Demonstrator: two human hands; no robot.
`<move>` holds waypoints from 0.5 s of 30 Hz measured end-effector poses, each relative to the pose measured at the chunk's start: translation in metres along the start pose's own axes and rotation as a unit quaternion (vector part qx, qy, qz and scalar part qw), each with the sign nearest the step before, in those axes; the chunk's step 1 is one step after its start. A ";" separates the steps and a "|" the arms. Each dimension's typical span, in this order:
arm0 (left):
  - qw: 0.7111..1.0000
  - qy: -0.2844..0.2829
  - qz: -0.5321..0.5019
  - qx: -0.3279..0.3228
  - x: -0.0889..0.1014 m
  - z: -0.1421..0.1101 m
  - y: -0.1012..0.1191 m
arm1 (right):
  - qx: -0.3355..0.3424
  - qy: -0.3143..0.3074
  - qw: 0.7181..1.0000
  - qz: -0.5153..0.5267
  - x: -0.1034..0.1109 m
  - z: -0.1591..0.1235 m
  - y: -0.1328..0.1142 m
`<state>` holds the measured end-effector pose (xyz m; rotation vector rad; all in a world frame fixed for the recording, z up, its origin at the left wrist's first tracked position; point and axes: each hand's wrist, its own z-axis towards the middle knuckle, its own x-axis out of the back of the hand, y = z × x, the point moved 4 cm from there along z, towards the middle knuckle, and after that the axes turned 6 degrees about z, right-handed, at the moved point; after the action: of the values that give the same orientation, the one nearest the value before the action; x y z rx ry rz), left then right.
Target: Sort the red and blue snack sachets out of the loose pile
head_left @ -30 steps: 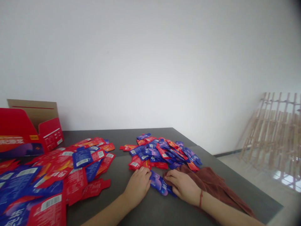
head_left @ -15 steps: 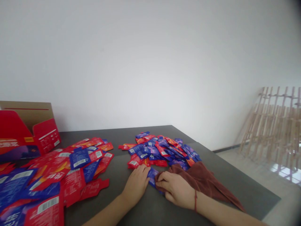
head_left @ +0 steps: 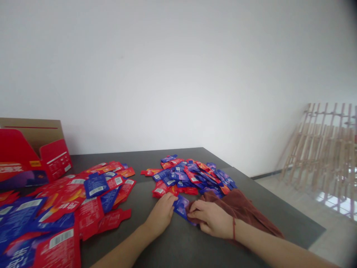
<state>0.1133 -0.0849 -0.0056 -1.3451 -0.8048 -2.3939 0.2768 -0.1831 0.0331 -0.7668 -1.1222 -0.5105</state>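
Observation:
My left hand (head_left: 160, 215) lies on the dark table (head_left: 173, 245), its fingertips touching the left edge of a blue sachet (head_left: 182, 206). My right hand (head_left: 210, 219) is closed in a pinch on the sachet's right end, above a brown cloth (head_left: 245, 208). Right behind both hands is a pile of several blue and red sachets (head_left: 189, 176). A red string circles my right wrist.
A bigger heap of red and blue sachets (head_left: 55, 208) covers the table's left side. An open red cardboard box (head_left: 30, 156) stands at the back left. The table's edge runs along the right, with a wooden rack (head_left: 323, 149) leaning on the far wall.
Both hands have drawn together on the blue sachet, and the right hand has slid left over it. The sachet now shows less between the hands.

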 end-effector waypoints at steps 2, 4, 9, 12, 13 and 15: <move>1.000 0.003 0.001 -0.005 -0.001 0.000 0.000 | 0.001 -0.003 1.000 0.004 0.000 -0.004 0.000; 1.000 0.006 0.000 -0.008 0.000 0.001 0.001 | 0.004 -0.003 1.000 -0.006 -0.003 0.007 0.000; 1.000 -0.017 0.014 0.000 0.006 0.000 0.006 | 0.034 -0.019 0.998 -0.057 -0.021 0.059 -0.001; 0.999 -0.038 0.033 0.006 0.011 0.000 0.008 | 0.056 -0.025 0.997 -0.043 -0.022 0.065 0.001; 0.998 -0.046 0.041 0.002 0.012 -0.001 0.008 | 0.062 -0.024 0.997 -0.027 -0.019 0.060 0.001; 0.996 -0.062 0.063 -0.008 0.013 -0.001 0.011 | 0.069 -0.015 0.997 0.020 -0.011 0.043 0.002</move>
<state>0.1111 -0.0935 0.0086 -1.5156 -0.7106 -2.2439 0.2480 -0.1492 0.0320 -0.6776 -1.1550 -0.3851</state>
